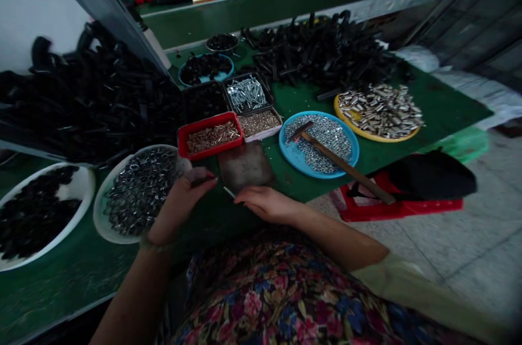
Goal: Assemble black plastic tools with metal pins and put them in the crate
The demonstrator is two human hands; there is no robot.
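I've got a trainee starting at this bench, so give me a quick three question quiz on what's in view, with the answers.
1. Which hand holds the thin silvery metal rod?
2. True or false: the wooden-handled hammer lies across the round blue plastic tray, its handle reaching past the rim.
3. What colour are the small metal pins in the rectangular red plastic tray? A) black B) copper C) blue

Key: 1. The right hand. 2. True. 3. B.
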